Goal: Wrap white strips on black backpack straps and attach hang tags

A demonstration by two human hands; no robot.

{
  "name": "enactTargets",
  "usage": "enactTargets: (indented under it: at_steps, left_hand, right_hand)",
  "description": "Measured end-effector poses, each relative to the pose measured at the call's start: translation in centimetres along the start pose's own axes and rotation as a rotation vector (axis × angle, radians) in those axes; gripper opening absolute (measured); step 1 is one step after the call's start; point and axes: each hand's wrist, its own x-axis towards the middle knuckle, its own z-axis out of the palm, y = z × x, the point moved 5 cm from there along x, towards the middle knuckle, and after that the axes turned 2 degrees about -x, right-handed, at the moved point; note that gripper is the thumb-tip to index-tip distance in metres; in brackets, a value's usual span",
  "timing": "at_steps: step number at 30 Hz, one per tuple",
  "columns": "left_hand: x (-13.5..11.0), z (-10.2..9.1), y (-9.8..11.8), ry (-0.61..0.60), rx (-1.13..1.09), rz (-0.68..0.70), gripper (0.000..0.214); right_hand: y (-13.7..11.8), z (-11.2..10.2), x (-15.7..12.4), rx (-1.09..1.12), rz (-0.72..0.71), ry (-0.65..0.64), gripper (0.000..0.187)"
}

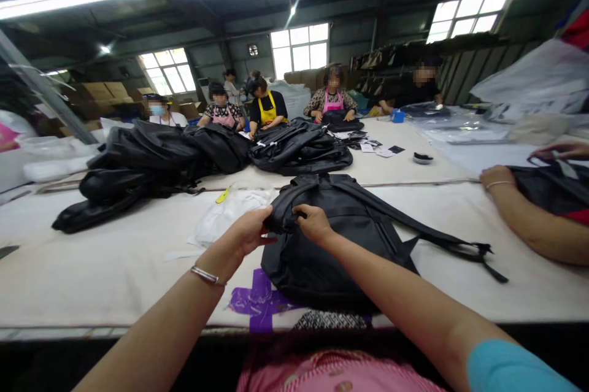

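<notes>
A black backpack (pixel 340 257) lies on the white table in front of me, its top end pointing away. One shoulder strap (pixel 289 196) is bunched up at the left between both hands. My left hand (pixel 251 229) grips the outer side of that strap, fingers curled under it. Just to the right, my right hand (pixel 313 223) pinches the same strap with thumb and forefinger. The other strap (pixel 423 229) stretches out to the right across the table. Left of the backpack lies a crumpled clear plastic bag (pixel 230 211) with a yellow sticker.
Black backpacks (pixel 151 153) are heaped at the far left, with more (pixel 301 149) in the middle. Cards (pixel 380 149) and a small dark brush-like item (pixel 422 158) lie beyond. Purple tape (pixel 260 301) marks the near edge. A co-worker's arm (pixel 529 214) handles another bag at right. Several people work opposite.
</notes>
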Motion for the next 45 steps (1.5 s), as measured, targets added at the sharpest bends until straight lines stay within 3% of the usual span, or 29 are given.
enactTargets:
  at_steps: [5,9,12,14,17,21,24,30,35,40,45]
  left_hand:
    - [-0.4,-1.1,-6.1,-0.121,-0.22,-0.186,0.027]
    - [-0.1,-0.8,-7.9,-0.184,-0.283,-0.207,0.028]
    - [0.6,-0.6,-8.0,-0.164,-0.27,-0.129,0.026]
    - [1.1,-0.4,-7.9,-0.155,-0.243,-0.088,0.024]
    - [1.8,-0.5,-8.2,-0.118,-0.23,-0.071,0.019]
    - [2.2,-1.1,-8.7,-0.075,-0.203,-0.118,0.019]
    - [2.3,-1.3,-8.6,-0.133,-0.202,-0.186,0.023]
    - [3.2,-0.1,-6.2,-0.324,-0.182,-0.284,0.04]
    - [5.3,1.6,-5.0,-0.36,-0.046,-0.241,0.044]
    - [6.0,2.0,-6.2,-0.267,0.092,-0.204,0.03]
    - [5.8,1.7,-7.4,-0.183,0.091,-0.114,0.027]
  right_hand:
    - [1.0,1.1,-0.4,-0.226,0.055,-0.067,0.023]
    - [2.3,1.5,-0.3,-0.256,0.121,-0.078,0.018]
    - [3.0,1.4,-0.3,-0.304,0.173,-0.056,0.023]
    - [2.9,0.9,-0.2,-0.352,0.154,0.011,0.038]
    - [1.6,0.5,0.0,-0.439,-0.04,0.069,0.063]
    - [0.4,1.7,0.3,-0.501,-0.429,-0.184,0.051]
    - [0.7,2.3,0.5,-0.483,-0.557,-0.302,0.044]
    - [0.6,2.1,1.2,-0.469,-0.562,-0.292,0.035]
    - [0.0,1.5,1.7,-0.47,-0.553,-0.294,0.03]
    - [0.7,2.0,1.3,-0.495,-0.577,-0.334,0.03]
    - [1.3,3.0,0.5,-0.518,-0.563,-0.353,0.033]
